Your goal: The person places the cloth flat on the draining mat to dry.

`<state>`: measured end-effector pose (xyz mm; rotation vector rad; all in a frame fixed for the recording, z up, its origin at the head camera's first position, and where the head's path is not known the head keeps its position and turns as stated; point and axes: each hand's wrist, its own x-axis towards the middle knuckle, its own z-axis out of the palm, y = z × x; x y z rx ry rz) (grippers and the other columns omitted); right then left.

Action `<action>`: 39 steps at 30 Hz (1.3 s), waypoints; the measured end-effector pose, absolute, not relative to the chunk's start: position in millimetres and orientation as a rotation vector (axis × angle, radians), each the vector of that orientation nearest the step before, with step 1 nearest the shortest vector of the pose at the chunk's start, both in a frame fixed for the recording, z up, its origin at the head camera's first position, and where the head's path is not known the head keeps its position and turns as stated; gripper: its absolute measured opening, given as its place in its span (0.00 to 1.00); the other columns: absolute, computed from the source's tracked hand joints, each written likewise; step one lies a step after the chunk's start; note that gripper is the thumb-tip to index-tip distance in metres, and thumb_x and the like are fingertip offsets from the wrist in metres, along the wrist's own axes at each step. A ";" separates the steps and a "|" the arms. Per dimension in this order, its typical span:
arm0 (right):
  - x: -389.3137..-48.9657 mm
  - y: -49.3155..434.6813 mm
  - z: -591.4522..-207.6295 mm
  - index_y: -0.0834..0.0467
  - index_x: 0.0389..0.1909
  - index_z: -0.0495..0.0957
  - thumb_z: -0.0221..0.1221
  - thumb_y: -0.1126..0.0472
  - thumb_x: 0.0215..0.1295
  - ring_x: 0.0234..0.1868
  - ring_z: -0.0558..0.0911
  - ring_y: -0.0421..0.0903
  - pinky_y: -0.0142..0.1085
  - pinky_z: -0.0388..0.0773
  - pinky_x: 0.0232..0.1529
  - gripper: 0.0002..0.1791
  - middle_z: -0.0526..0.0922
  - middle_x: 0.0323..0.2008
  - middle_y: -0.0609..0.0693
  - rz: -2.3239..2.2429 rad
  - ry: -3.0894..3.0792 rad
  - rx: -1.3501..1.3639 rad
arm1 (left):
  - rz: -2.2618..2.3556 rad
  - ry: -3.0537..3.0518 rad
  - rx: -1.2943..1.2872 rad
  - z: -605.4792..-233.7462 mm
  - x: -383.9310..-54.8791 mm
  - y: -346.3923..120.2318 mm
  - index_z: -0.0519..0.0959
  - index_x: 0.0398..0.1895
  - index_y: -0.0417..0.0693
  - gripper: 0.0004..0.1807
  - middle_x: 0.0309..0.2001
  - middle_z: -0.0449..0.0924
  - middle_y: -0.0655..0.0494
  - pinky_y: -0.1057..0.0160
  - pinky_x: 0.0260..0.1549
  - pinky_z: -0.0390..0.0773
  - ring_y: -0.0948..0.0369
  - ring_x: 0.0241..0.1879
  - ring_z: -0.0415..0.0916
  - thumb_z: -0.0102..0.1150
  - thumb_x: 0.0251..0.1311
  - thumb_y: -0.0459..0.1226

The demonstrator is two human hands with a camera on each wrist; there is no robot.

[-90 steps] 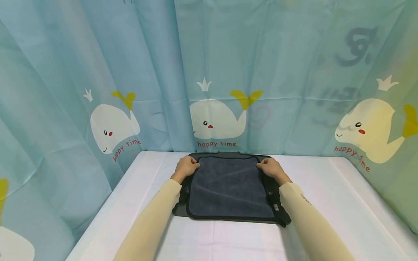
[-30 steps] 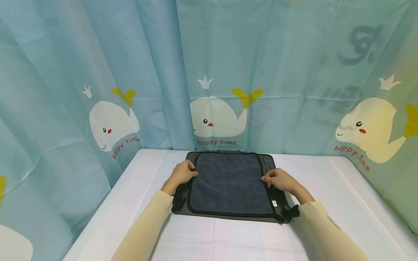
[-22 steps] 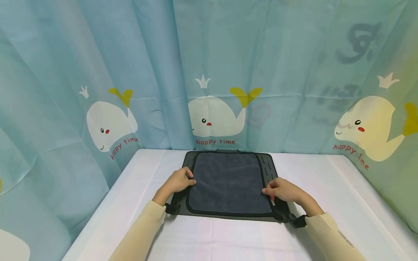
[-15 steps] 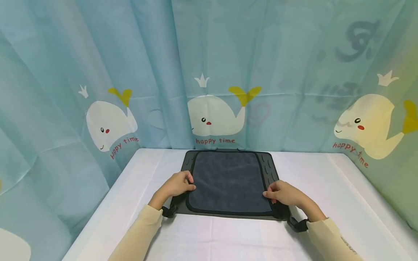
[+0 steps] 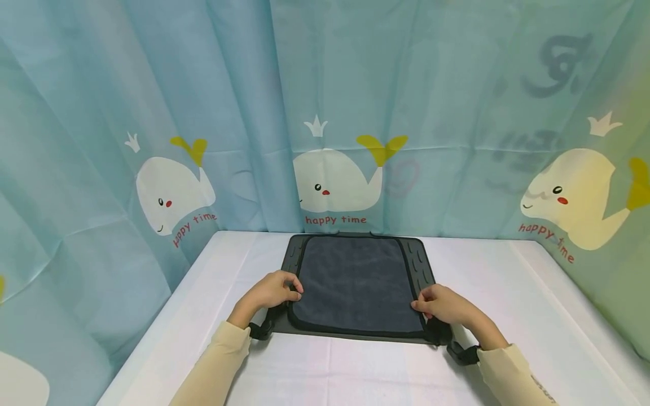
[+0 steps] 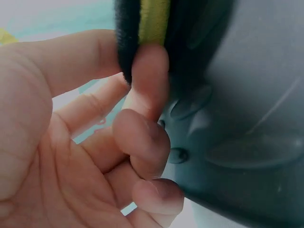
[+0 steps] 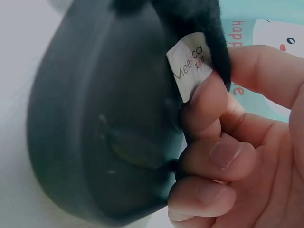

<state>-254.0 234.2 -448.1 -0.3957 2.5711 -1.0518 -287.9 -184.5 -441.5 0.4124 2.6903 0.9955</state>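
A dark grey towel (image 5: 355, 282) with black edging lies spread over a dark tray (image 5: 420, 265) with raised marks along its sides. My left hand (image 5: 271, 290) pinches the towel's left edge between thumb and index finger, low on that side. In the left wrist view, a yellow strip (image 6: 155, 21) shows beside the dark pinched edge. On the opposite edge, my right hand (image 5: 444, 304) pinches the towel near its lower right corner. A white printed label (image 7: 192, 64) sticks out beside the right fingertips in the right wrist view.
The tray stands on a table with a white cloth (image 5: 325, 372), close to its far edge. Blue curtains (image 5: 345, 101) printed with whales hang behind and along both sides. Black straps (image 5: 462, 354) circle both wrists.
Both hands have slid from the towel's far corners down its side edges towards me. More of the tray's far sides now shows, and the towel looks smoother.
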 end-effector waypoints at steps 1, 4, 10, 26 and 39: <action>-253.4 234.2 -448.8 0.57 0.20 0.73 0.61 0.54 0.72 0.19 0.62 0.40 0.32 0.60 0.22 0.20 0.71 0.18 0.44 -1.044 2.581 -0.399 | 0.988 2.691 0.411 -441.6 -288.0 -184.4 0.86 0.34 0.52 0.02 0.16 0.71 0.59 0.64 0.25 0.70 0.62 0.19 0.69 0.69 0.60 0.35; -251.1 233.9 -451.5 0.56 0.20 0.71 0.61 0.56 0.71 0.19 0.64 0.40 0.33 0.61 0.22 0.19 0.70 0.18 0.43 -1.007 2.629 -0.411 | 0.962 2.689 0.413 -441.7 -288.1 -183.8 0.86 0.35 0.52 0.03 0.18 0.75 0.58 0.64 0.26 0.72 0.62 0.21 0.73 0.68 0.61 0.34; -247.9 231.8 -453.9 0.55 0.19 0.71 0.62 0.58 0.69 0.20 0.67 0.41 0.33 0.62 0.22 0.18 0.69 0.17 0.43 -0.969 2.703 -0.407 | 0.924 2.701 0.420 -440.7 -286.2 -181.2 0.86 0.35 0.52 0.03 0.21 0.78 0.57 0.63 0.27 0.72 0.62 0.22 0.74 0.67 0.62 0.33; -245.0 228.3 -454.5 0.54 0.21 0.72 0.65 0.60 0.65 0.21 0.68 0.40 0.32 0.63 0.22 0.15 0.69 0.18 0.43 -0.914 2.796 -0.441 | 0.714 2.892 0.402 -439.8 -280.1 -168.8 0.83 0.31 0.55 0.07 0.19 0.72 0.59 0.63 0.24 0.66 0.62 0.21 0.67 0.74 0.56 0.36; -240.2 207.7 -440.3 0.59 0.46 0.80 0.70 0.60 0.63 0.25 0.68 0.42 0.35 0.65 0.30 0.14 0.70 0.24 0.46 -0.843 2.920 -0.492 | 0.645 2.914 0.640 -431.5 -271.8 -158.3 0.84 0.43 0.53 0.14 0.37 0.76 0.55 0.55 0.41 0.74 0.59 0.37 0.70 0.77 0.55 0.39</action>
